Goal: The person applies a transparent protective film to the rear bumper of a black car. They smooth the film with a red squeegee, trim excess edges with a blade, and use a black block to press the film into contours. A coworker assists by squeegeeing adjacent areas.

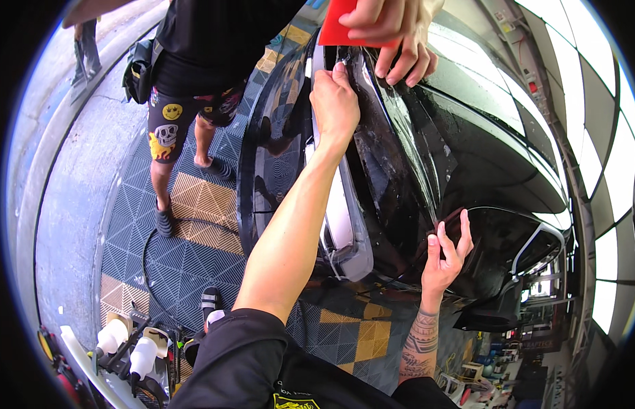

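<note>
A thin, glossy clear film (420, 167) lies in long stretched folds over the wet black car body (501, 157). My left hand (334, 102) is closed, thumb uppermost, at the film's far edge above a long pale lamp strip (339, 225). What lies inside its fingers is mostly hidden. Nearer to me on the right, my right hand (448, 258) pinches the film between thumb and index finger where the folds converge; its other fingers stretch out. Just beyond my left hand, a co-worker's hands (392, 34) work over the panel, one holding a flat red squeegee (338, 24).
The co-worker (215, 54) stands at the far left, beside the car. A dark cable (145, 255) curves over the patterned floor tiles (174, 273). White spray bottles (143, 354) stand at lower left. The car's side mirror (491, 317) juts out at lower right.
</note>
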A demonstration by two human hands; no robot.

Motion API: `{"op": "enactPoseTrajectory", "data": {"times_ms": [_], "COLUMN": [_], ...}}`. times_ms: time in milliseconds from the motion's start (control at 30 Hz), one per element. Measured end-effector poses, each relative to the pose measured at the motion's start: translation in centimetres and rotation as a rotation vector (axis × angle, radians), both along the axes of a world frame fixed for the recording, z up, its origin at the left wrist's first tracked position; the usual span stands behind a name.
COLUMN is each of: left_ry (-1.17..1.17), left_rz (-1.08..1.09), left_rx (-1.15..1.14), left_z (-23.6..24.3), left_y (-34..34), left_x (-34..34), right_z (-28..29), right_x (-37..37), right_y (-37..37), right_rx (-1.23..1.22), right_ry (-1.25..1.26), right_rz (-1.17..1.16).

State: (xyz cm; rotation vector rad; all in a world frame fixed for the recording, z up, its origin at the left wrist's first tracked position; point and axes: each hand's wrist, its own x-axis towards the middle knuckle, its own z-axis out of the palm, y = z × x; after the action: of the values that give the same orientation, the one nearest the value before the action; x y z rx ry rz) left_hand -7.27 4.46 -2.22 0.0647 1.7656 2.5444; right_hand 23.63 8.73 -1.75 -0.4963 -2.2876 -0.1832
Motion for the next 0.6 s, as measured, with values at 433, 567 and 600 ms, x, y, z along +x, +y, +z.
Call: {"op": "enactPoseTrajectory", "data": {"times_ms": [433,567,600], "left_ry": [0.136,0.442,0.308], "left_rz": [0.011,0.011,-0.059], "left_rx": [-0.107,-0.291,-0.189], "left_z": [-0.6,-1.9,-2.1], "left_y": [2.3,3.5,3.7], "left_x": [0.5,-0.2,-0.5], "right_z": [-0.5,-0.5,-0.6], "right_x": [0.5,0.5,0.5], "right_y": [1.5,1.5,1.4], "right_rx": [-0.007,-0.007,0.008], "right_ry": [0.02,0.024,0.021], "right_rz": [0.008,0.002,-0.003]}}
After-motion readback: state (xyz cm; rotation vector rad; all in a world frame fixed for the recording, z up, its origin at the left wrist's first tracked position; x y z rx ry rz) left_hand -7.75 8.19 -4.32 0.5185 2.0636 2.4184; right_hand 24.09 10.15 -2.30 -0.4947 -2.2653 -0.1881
